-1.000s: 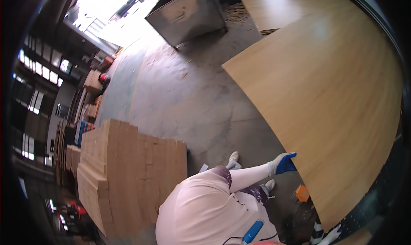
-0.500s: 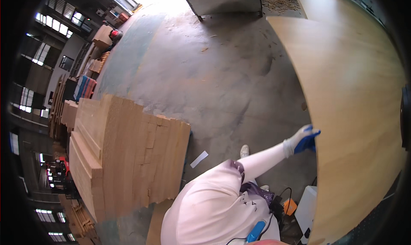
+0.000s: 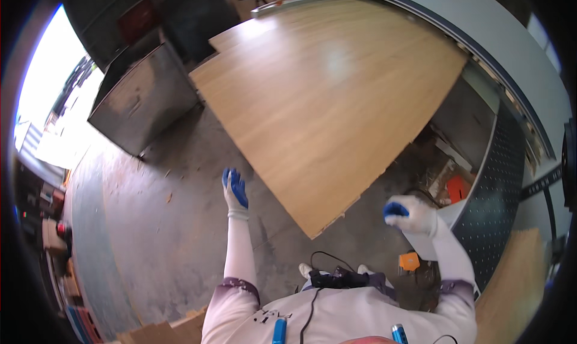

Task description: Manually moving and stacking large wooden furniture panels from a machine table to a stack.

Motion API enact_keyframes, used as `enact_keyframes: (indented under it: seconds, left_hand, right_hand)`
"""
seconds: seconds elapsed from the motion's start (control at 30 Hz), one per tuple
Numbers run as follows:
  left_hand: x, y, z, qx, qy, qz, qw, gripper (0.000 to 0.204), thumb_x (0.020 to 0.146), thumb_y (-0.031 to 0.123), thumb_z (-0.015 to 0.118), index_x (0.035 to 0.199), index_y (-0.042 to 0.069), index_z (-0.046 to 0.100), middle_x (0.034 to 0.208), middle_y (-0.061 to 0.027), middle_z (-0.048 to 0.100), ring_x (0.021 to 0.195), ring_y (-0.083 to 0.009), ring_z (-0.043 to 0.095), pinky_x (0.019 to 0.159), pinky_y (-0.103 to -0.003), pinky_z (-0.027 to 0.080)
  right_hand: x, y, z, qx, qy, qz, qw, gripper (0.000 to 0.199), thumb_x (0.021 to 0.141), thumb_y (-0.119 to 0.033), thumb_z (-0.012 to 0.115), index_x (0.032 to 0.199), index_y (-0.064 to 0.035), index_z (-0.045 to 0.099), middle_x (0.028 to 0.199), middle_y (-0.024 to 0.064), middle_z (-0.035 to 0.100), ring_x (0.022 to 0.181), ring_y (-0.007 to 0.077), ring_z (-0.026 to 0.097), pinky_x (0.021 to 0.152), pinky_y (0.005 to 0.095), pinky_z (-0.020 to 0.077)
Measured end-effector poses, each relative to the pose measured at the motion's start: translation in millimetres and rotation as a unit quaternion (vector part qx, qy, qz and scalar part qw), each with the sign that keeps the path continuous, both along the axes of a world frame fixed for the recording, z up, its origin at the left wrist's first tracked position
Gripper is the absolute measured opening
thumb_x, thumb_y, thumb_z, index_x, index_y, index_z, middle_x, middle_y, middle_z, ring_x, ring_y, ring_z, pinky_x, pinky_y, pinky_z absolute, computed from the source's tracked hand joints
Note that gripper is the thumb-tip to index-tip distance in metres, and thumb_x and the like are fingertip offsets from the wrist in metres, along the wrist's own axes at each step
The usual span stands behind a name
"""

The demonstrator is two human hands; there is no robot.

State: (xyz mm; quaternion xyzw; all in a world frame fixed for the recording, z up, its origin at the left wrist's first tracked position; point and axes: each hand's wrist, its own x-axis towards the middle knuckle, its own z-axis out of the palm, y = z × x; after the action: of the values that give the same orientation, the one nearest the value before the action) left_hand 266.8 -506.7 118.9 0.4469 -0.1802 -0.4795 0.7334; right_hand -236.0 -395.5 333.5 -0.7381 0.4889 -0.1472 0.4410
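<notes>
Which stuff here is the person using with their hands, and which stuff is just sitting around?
In use or reached for:
- left hand, gloved, open, near the big wooden board
- right hand, gloved, curled, near the board's corner; holding nothing I can see

Just sitting around:
- metal box
- small orange thing on the floor
- black cable

Gloved left hand (image 3: 235,192) and right hand (image 3: 409,215) near plywood sheet (image 3: 324,91)

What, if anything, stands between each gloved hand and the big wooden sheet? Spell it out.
Nothing visible does. The left hand, open, hangs over bare concrete floor just left of the plywood sheet; only floor shows in the gap. The right hand, curled, hangs right of the sheet's near corner, also with nothing in between.
</notes>
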Motion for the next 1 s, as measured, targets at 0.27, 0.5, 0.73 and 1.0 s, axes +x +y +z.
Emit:
enact_keyframes:
  seconds: [0.27, 0.5, 0.73, 1.0]
  left_hand:
    - [-108.3, 9.0, -72.7, 0.037, -0.086, 0.003, 0.996, 0.043, 0.096, 0.012, 0.057, 0.135, 0.003, 0.042, 0.124, -0.011, 0.057, 0.109, -0.0221, 0.057, 0.095, -0.036, 0.048]
    - [-111.9, 34.9, -66.3, 0.221, -0.278, -0.014, 0.935, 0.038, 0.102, 0.032, 0.05, 0.121, -0.002, 0.054, 0.112, -0.012, 0.064, 0.099, -0.0197, 0.061, 0.088, -0.033, 0.051]
    - [-148.0, 60.8, -58.4, 0.32, -0.17, 0.077, 0.929, 0.054, 0.101, 0.044, 0.048, 0.123, -0.004, 0.058, 0.114, -0.0106, 0.067, 0.096, -0.0213, 0.064, 0.087, -0.032, 0.052]
    - [-151.9, -4.4, -57.4, 0.307, -0.174, 0.104, 0.93, 0.052, 0.102, 0.044, 0.047, 0.122, -0.003, 0.059, 0.113, -0.0097, 0.067, 0.094, -0.0218, 0.066, 0.084, -0.034, 0.054]
  right_hand:
    - [-157.6, -228.9, 24.5, -0.312, 0.424, -0.031, 0.849, 0.04, 0.082, -0.037, 0.067, 0.104, -0.0036, 0.063, 0.111, 0.0161, 0.062, 0.11, 0.0336, 0.056, 0.096, 0.043, 0.0438]
    - [-216.1, -329.6, -140.3, -0.437, 0.069, -0.223, 0.868, 0.033, 0.083, -0.034, 0.067, 0.103, -0.0089, 0.06, 0.111, 0.0134, 0.059, 0.113, 0.0347, 0.052, 0.105, 0.0492, 0.0332]
    - [-212.3, -338.9, -228.7, -0.361, 0.024, -0.317, 0.877, 0.026, 0.077, -0.031, 0.067, 0.096, -0.0131, 0.065, 0.112, 0.0071, 0.063, 0.117, 0.0317, 0.052, 0.112, 0.0564, 0.0185]
    - [-210.2, -408.4, -212.3, -0.368, 0.028, -0.287, 0.884, 0.019, 0.079, -0.028, 0.068, 0.093, -0.015, 0.067, 0.116, 0.0061, 0.063, 0.116, 0.0278, 0.053, 0.112, 0.0545, 0.0179]
